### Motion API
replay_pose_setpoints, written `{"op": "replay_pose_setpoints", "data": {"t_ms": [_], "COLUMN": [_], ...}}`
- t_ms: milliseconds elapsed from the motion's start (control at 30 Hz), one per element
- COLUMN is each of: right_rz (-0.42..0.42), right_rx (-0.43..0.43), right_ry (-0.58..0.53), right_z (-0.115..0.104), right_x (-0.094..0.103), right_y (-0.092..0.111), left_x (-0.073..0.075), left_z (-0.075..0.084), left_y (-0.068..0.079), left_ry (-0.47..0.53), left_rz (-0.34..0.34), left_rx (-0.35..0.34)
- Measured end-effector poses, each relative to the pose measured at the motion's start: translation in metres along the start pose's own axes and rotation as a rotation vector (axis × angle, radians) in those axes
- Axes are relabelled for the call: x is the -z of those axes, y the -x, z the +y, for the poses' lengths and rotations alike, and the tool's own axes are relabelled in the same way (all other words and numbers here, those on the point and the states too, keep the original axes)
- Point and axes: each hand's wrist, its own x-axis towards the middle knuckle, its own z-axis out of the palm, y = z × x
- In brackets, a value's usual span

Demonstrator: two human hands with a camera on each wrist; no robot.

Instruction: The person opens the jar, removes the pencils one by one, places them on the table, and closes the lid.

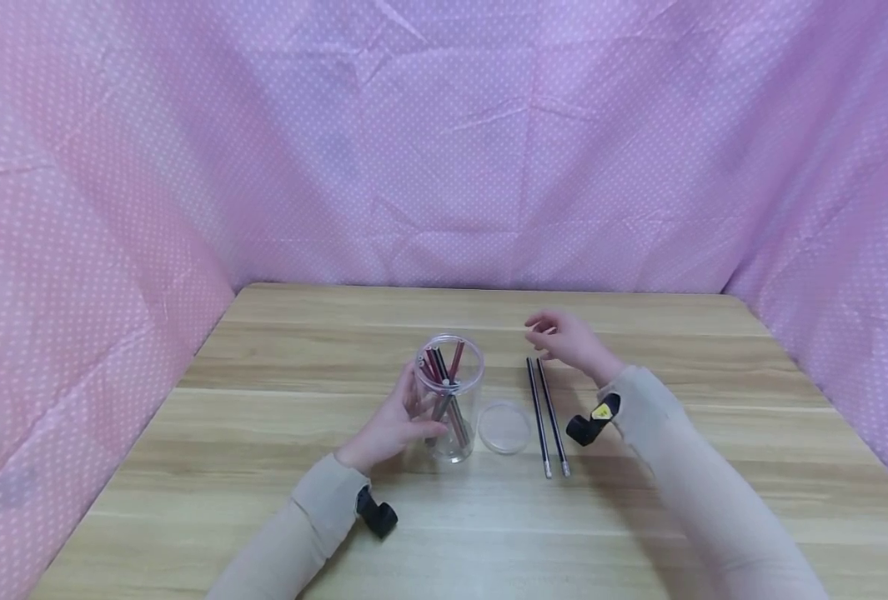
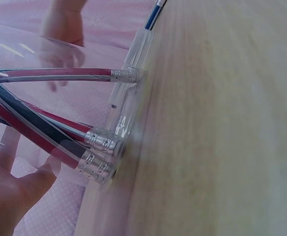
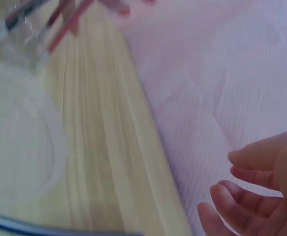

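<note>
A: What does the head view show you?

B: The left hand (image 1: 394,421) holds a clear jar (image 1: 471,402) that stands on the wooden table (image 1: 474,533) — thumb and fingers curve round its wall. Inside, the red and dark pencils (image 1: 457,421) lean at different angles. The lid (image 1: 505,427) is off and lies flat between the jar and two dark pencils (image 1: 539,417), which lie side by side. The right hand (image 1: 567,340) hovers near their far ends.

A: And the left wrist view?

B: Through the transparent wall I see the eraser ends (image 2: 101,141), down at the jar's bottom. The thumb is near the base; the other fingers are partly hidden.

A: The right wrist view?

B: It is rather blurred. The right fingers are loosely bent, with a moderate gap to the thumb, and they hold nothing. How high they are, I cannot tell.

A: So which step is it?

B: I would judge: the jar is being steadied, and the right hand is free beside the two dark pencils. If the next move concerns these, it calls for a narrow pinch on one thin shaft — without rolling its neighbour — and a steady jar.
</note>
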Motion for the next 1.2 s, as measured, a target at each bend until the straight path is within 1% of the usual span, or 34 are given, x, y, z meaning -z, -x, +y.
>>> {"op": "replay_pose_setpoints", "data": {"t_ms": [200,333,400,500,600,767,1033,1100,1200], "right_rz": [0.013,0.020,0.024,0.033,0.050,0.081,0.151,0.166,0.185], "right_rx": [0.123,0.210,0.241,0.267,0.307,0.407,0.525,0.579,0.693], "right_ry": [0.049,0.066,0.067,0.079,0.086,0.079,0.095,0.102,0.120], "right_z": [-0.023,-0.037,-0.045,-0.056,-0.064,-0.073,-0.078,-0.078,-0.076], "right_x": [-0.009,-0.015,-0.017,-0.020,-0.024,-0.031,-0.036,-0.037,-0.040], "right_y": [0.008,0.015,0.020,0.027,0.033,0.042,0.051,0.052,0.053], "left_x": [0.000,0.001,0.001,0.001,0.001,0.002,0.002,0.002,0.002], "left_z": [0.000,0.001,0.001,0.002,0.002,0.000,0.000,0.000,0.000], "left_y": [0.001,0.000,0.001,0.001,0.001,0.000,0.000,0.000,0.001], "left_ry": [0.005,-0.001,-0.004,0.006,0.010,0.001,0.005,0.004,0.000], "left_rz": [-0.002,-0.004,-0.005,-0.010,-0.010,-0.007,-0.019,-0.019,-0.016], "left_rx": [0.009,-0.004,-0.006,-0.004,-0.001,0.001,-0.009,-0.009,-0.002]}}
